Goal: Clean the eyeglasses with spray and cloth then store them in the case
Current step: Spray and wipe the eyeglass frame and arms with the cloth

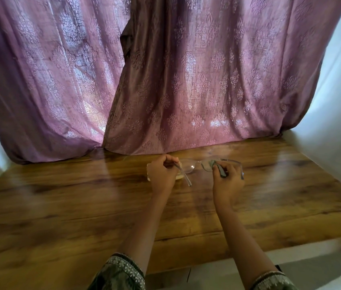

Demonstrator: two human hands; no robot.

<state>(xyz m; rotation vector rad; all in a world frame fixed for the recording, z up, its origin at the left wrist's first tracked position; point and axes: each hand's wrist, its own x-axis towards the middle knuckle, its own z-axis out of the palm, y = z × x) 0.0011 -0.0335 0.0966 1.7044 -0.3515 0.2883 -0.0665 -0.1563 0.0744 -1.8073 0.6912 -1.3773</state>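
Clear-framed eyeglasses [188, 166] are held above the wooden table [81, 206], lenses facing away from me. My left hand [162, 174] pinches the left temple arm near the hinge. My right hand [227, 177] presses a small grey cloth [215, 165] against the right lens, with the cloth folded over the lens edge. Under my left hand a pale, cream-coloured object [179, 176], perhaps the case, lies on the table, mostly hidden. No spray bottle is visible.
Purple patterned curtains [165, 80] hang down to the table's far edge. White walls [337, 126] close in both sides. The table's near edge runs along the bottom right, with a white surface [291, 266] below it.
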